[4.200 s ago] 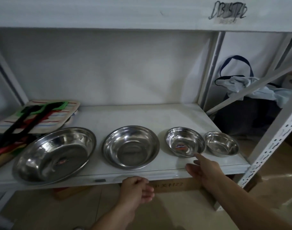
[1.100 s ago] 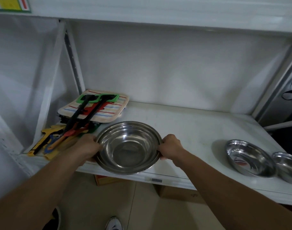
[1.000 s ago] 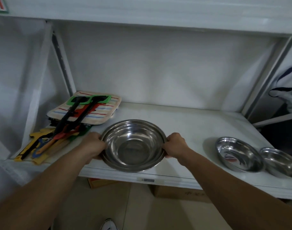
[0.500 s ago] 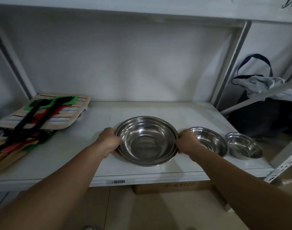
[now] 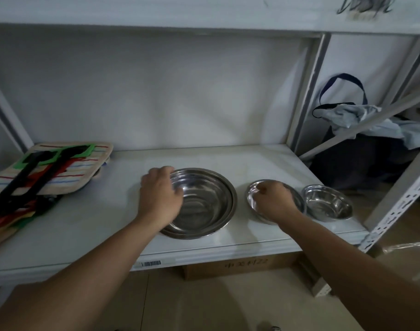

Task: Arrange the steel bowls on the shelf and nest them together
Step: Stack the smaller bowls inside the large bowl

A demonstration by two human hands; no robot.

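The right hand (image 5: 274,201) has left the large nested steel bowls (image 5: 204,204) on the white shelf (image 5: 104,211), now curled over the medium steel bowl (image 5: 254,199); grip unclear. The left hand (image 5: 159,199) rests open on the stack's rim. Next nesting begins.

**Bowls in a row on the shelf**

On the shelf (image 5: 89,225): nested bowls (image 5: 204,204) at centre, mid bowl (image 5: 254,199) just right, small bowl (image 5: 327,205) beside that. Mat (image 5: 61,173) far left, tongs (image 5: 30,173) on it. Box (image 5: 240,267) below.
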